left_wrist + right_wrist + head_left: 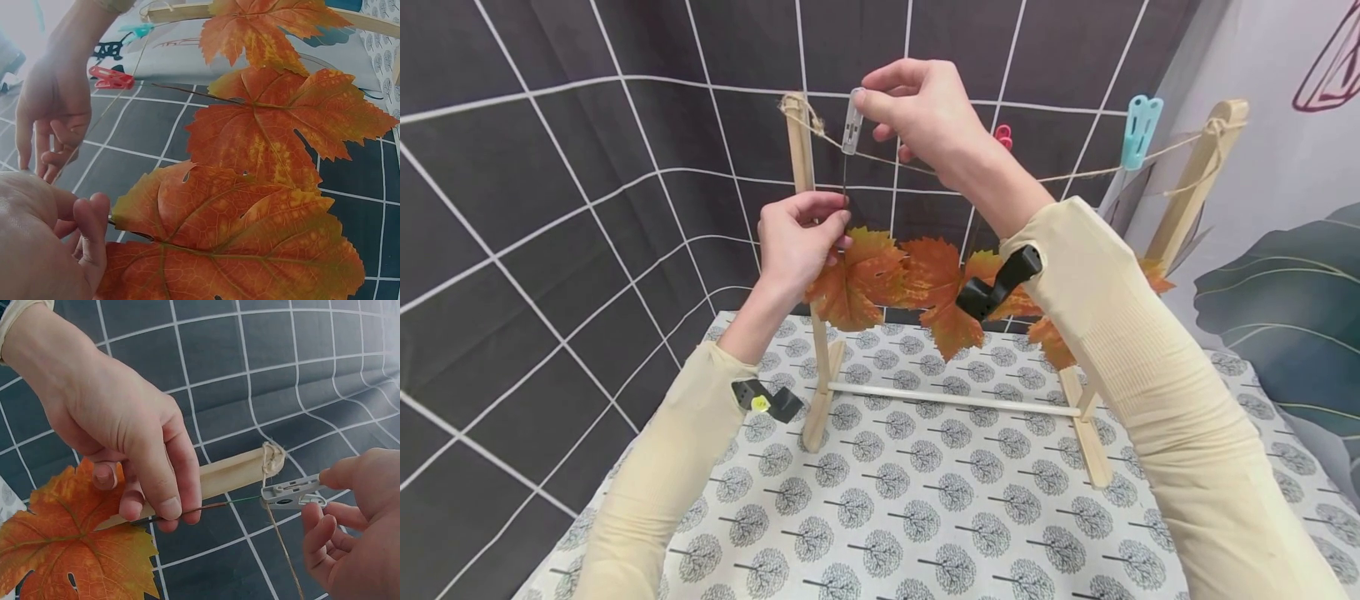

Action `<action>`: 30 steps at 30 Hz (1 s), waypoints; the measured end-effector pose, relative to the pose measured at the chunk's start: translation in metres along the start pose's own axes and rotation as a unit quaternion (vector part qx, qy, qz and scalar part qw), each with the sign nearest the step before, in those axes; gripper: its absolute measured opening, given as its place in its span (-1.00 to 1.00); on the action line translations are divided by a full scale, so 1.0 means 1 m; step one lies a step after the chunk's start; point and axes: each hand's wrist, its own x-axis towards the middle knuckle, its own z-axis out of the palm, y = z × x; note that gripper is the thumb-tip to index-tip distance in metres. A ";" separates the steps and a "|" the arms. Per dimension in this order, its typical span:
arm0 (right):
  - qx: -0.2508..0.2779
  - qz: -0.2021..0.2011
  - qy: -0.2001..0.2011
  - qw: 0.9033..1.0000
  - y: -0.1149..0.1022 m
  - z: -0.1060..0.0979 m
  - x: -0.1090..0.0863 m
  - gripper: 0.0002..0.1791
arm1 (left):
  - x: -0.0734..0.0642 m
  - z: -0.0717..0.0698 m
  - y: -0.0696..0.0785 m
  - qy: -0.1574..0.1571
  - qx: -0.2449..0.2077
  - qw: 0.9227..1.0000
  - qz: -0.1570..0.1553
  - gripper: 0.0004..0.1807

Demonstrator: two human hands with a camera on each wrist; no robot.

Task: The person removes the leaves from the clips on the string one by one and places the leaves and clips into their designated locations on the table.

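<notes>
By the left wooden post [800,158], my left hand [797,237] pinches the thin stem [228,502] of an orange artificial maple leaf [856,287]. The leaf spreads out below my fingers and fills much of the left wrist view. Above it, my right hand [925,112] holds a grey clothespin [290,490] between thumb and fingers. The clothespin's tip sits at the twine [284,544], close to the knot on the post, and the stem's upper end reaches that tip.
More orange leaves [951,292] hang further along the twine. A red clothespin [111,77] and a light-blue clothespin [1141,133] are on it. The right post [1195,183] and white crossbar [955,400] belong to the rack on the tree-print cloth [887,517]. A dark gridded curtain [580,192] hangs behind.
</notes>
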 end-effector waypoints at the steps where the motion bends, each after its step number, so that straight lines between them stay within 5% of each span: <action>1: 0.002 0.000 0.000 1.000 0.000 0.000 0.000 -0.62 | 0.000 0.000 0.000 0.000 -0.001 1.000 0.001 -0.84; 30: 0.035 -0.033 0.054 0.997 0.001 0.004 0.006 -0.80 | 0.002 0.000 0.003 0.009 -0.019 1.000 0.012 -0.83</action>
